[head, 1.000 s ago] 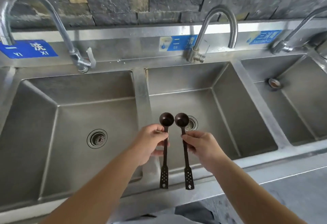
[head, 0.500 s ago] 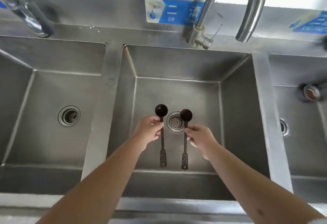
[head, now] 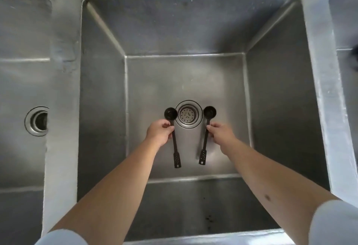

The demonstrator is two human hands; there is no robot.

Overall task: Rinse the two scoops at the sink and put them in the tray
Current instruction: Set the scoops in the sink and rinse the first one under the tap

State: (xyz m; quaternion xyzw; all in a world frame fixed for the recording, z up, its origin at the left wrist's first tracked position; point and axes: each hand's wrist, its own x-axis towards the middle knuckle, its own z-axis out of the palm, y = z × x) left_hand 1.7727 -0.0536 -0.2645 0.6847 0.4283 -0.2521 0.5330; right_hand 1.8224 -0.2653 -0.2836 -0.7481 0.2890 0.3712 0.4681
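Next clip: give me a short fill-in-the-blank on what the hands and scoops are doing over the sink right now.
1. Each hand holds one dark scoop by its ____.
2. The left hand and right hand hold the left scoop and right scoop over the ____ basin.
3. The round drain strainer shows ____ the two scoop bowls.
4. Water running from the tap: ____.

Missing words: handle; middle; between; none

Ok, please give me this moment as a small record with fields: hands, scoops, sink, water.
left hand: holds left scoop by the handle
right hand: holds right scoop by the handle
scoops: bowls away from the person, either side of the drain
sink: middle basin, both scoops above it
water: none seen running
tray: not in view
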